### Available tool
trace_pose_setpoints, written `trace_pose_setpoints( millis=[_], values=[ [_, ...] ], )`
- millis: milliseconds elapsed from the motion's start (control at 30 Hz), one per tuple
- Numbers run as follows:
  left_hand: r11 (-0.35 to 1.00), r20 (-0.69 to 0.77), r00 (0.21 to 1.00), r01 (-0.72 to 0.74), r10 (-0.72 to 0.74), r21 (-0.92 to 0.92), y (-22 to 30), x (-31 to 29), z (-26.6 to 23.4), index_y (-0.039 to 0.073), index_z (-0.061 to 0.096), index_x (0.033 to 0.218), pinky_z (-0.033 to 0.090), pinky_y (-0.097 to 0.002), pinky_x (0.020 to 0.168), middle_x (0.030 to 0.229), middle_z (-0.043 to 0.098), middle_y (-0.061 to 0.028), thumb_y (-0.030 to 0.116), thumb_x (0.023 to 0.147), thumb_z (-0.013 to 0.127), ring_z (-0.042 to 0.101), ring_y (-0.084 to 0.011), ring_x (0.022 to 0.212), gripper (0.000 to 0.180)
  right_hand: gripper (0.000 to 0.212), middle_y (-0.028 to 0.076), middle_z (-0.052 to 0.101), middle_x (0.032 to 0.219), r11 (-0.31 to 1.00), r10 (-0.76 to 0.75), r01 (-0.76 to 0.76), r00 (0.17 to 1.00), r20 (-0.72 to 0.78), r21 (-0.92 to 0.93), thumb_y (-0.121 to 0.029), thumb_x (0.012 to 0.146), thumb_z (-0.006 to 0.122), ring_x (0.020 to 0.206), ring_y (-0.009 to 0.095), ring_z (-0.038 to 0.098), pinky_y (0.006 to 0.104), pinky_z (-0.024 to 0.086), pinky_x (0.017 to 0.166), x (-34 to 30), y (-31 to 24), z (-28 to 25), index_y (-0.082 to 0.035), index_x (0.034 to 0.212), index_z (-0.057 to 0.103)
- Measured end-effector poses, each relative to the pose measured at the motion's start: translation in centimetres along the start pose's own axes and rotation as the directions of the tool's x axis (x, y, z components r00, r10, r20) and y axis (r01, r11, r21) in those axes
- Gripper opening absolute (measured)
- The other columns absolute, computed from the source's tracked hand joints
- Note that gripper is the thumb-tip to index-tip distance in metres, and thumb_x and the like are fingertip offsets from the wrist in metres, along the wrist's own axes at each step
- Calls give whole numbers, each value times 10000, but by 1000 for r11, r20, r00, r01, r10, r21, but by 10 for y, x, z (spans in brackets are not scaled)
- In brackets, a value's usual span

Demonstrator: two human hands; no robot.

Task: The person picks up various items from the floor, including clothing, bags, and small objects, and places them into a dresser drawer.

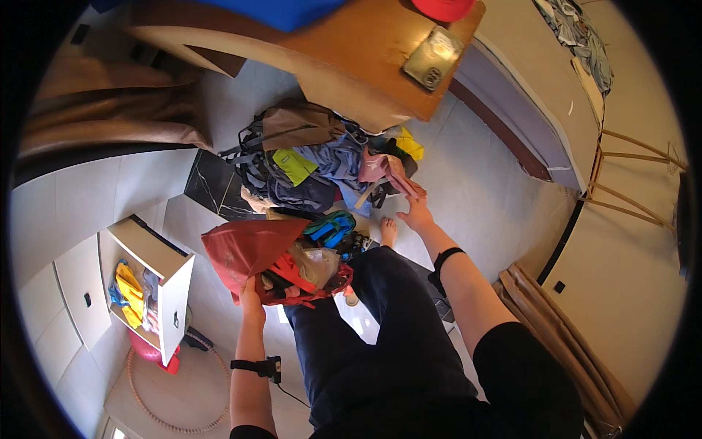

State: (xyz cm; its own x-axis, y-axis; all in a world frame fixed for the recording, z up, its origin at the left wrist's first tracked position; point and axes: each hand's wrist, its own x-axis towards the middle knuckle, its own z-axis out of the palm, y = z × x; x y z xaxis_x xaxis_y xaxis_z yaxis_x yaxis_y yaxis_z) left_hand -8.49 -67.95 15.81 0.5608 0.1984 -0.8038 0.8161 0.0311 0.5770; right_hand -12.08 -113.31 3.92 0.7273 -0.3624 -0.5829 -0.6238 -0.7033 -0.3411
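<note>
My left hand (251, 296) grips the lower edge of a red fabric bag (245, 249), held gaping above my left leg. Inside it lie bright red straps (291, 272) and a clear plastic bag (318, 265). My right hand (415, 214) reaches forward to a pink fabric piece (395, 175) at the right side of a heap, its fingers round the near end. In that heap are a brown backpack (300, 126), a yellow-green pouch (295, 167), blue-grey cloth (333, 161) and a yellow item (409, 144). Blue straps (335, 228) lie beyond the red bag.
A wooden table (358, 55) stands beyond the heap, bearing a metal tin (433, 58) and a red object (444, 7). On the left, a white drawer (175, 300) hangs open with clothes inside. A hoop (135, 399) is on the floor below. Brown curtains (552, 333) hang at right.
</note>
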Motion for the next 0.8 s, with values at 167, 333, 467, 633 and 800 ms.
trace_pose_setpoints(
  millis=[167, 333, 467, 633, 800],
  values=[
    [999, -100, 995, -33, 31, -14, 5, -59, 68, -5, 572, 1024, 451, -277, 743, 952, 588, -60, 246, 873, 485, 560, -174, 865, 305, 492, 165, 478, 1171, 979, -86, 128, 966, 246, -159, -295, 719, 648, 1003, 325, 535, 387, 433, 867, 5, 51, -44, -93, 1151, 528],
    [996, -71, 997, -38, 33, -76, -36, -86, 84, -34, 542, 1077, 427, -297, 812, 1033, 571, -90, 234, 884, 453, 547, -185, 926, 342, 458, 180, 500, 1120, 968, -118, 176, 950, 289, -181, -273, 735, 634, 989, 343, 533, 388, 436, 857, -13, 74, -69, -85, 1139, 528],
    [983, 73, 996, 56, -44, -173, -64, -115, 133, -49, 498, 1149, 420, -292, 839, 1063, 565, -97, 245, 882, 480, 542, -193, 959, 397, 460, 191, 503, 1117, 988, -44, 81, 964, 262, -131, -277, 737, 629, 1009, 350, 520, 392, 431, 868, -27, 126, -88, -83, 1141, 523],
    [959, -21, 985, 164, -173, -231, -123, -142, 150, -36, 505, 1158, 406, -280, 842, 1102, 546, -106, 266, 861, 505, 514, -179, 993, 424, 481, 194, 502, 1128, 984, -50, 91, 966, 252, -154, -300, 735, 621, 1014, 354, 517, 393, 426, 881, -33, 141, -91, -83, 1151, 515],
    [951, -86, 989, 86, -116, -297, -181, -173, 188, -24, 537, 1110, 426, -261, 776, 1011, 581, -78, 271, 855, 520, 543, -159, 906, 391, 478, 210, 510, 1112, 945, -144, 207, 958, 248, -253, -309, 743, 607, 1001, 361, 522, 397, 439, 861, 0, 170, -107, -83, 1154, 515]
  ],
)
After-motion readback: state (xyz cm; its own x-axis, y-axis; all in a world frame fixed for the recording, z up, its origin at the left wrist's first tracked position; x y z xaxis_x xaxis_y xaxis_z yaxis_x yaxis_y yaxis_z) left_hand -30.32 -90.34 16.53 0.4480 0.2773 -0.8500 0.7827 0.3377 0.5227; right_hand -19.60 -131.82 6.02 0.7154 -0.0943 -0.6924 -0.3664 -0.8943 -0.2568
